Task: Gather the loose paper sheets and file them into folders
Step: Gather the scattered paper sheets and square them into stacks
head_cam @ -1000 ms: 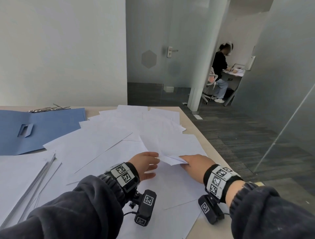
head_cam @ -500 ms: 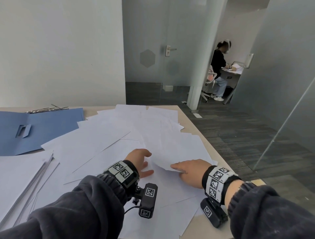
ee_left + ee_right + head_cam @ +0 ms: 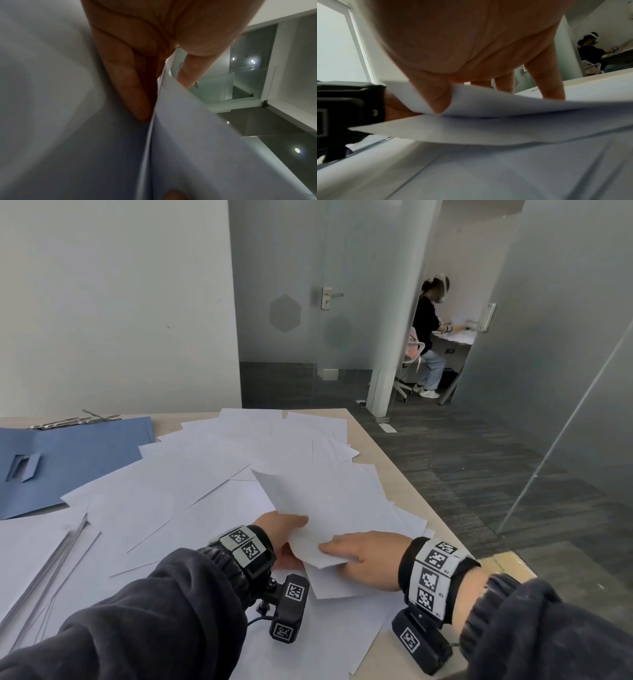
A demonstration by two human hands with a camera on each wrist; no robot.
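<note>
Left hand (image 3: 281, 534) and right hand (image 3: 368, 559) each pinch the near corner of one sheet (image 3: 329, 505), now raised higher off the loose sheets (image 3: 191, 484) than half a second ago; judged ready for the stack (image 3: 44, 546), near the blue folder (image 3: 75, 460) far left.

The head view looks forward and down from above the pale wooden table (image 3: 387, 463). Each wrist view sits close under its palm, facing along the fingers. All three share the lifted white paper sheet (image 3: 329, 508) (image 3: 214, 142) (image 3: 505, 102).
</note>
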